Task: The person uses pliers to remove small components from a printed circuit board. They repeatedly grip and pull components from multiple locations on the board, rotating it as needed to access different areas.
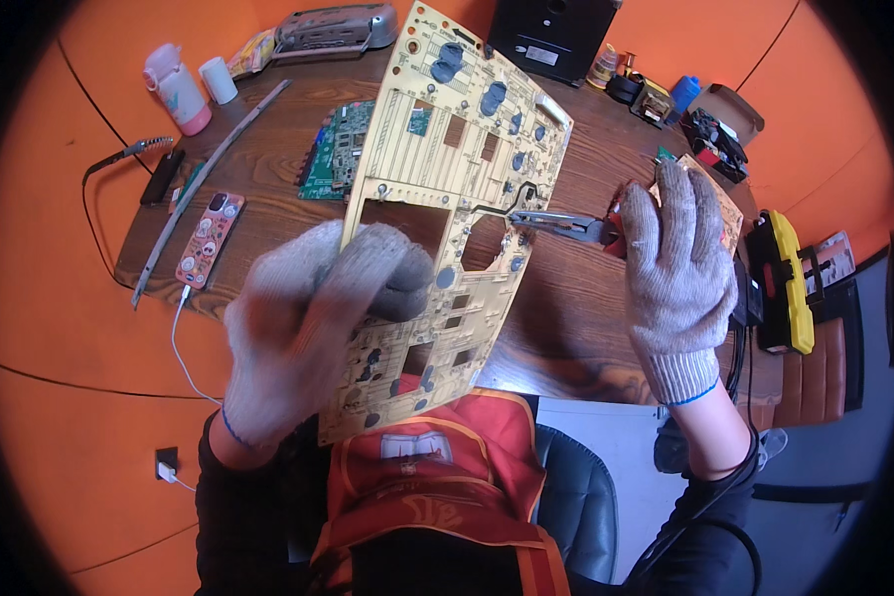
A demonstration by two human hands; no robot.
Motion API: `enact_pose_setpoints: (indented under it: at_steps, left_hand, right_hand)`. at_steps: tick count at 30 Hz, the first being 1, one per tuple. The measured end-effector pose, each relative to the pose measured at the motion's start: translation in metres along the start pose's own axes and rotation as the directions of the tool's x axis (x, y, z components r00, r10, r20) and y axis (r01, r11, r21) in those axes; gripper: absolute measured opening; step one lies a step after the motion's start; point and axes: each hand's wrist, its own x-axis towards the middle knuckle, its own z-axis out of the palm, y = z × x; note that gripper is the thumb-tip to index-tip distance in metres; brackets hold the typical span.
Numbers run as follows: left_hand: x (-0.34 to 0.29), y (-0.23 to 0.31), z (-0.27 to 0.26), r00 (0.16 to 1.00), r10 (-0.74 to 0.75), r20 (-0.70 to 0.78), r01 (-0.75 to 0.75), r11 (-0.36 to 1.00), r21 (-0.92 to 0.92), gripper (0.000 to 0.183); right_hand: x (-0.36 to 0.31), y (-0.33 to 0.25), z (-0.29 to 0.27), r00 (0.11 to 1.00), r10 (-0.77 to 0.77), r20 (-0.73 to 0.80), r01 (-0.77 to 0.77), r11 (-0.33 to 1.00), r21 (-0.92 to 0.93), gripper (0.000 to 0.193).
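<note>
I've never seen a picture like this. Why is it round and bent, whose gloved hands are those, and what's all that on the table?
A wide-angle camera on a person's head looks down, so straight edges bend. The hands are the person's own, in knit gloves. The left hand holds up a large yellow circuit board. The right hand holds pliers whose tips touch the board. On the wooden table lie a green circuit board, a phone in a pink case, a pink bottle and a yellow tool.

yellow circuit board (pixel 447 189) — grey gloves (pixel 675 268)
</note>
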Motion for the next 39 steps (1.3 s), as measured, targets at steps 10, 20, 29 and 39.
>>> enact_pose_setpoints:
  at_steps: [10, 20, 29, 39]
  left_hand:
    - [0.016, -0.017, 0.002, 0.804, 0.515, 0.296, -0.591, 0.637, 0.496, 0.029]
    - [0.027, -0.008, 0.004, 0.546, 0.691, 0.474, -0.675, 0.028, 0.737, 0.022]
    - [0.02, 0.015, 0.014, 0.681, 0.652, 0.334, -0.679, 0.391, 0.621, 0.016]
    - [0.013, 0.013, 0.028, 0.961, 0.275, -0.015, -0.26, 0.924, 0.279, 0.02]
  right_hand:
    - [0.001, -0.01, 0.002, 0.97, -0.011, 0.244, 0.05, 0.987, -0.153, 0.034]
    - [0.009, 0.009, 0.004, 0.84, -0.031, 0.541, -0.138, 0.953, 0.269, 0.022]
    - [0.017, 0.005, -0.013, 0.618, 0.031, 0.786, -0.486, 0.8, 0.351, 0.034]
    - [0.012, -0.007, -0.018, 0.423, -0.111, 0.9, -0.788, 0.445, 0.425, 0.041]
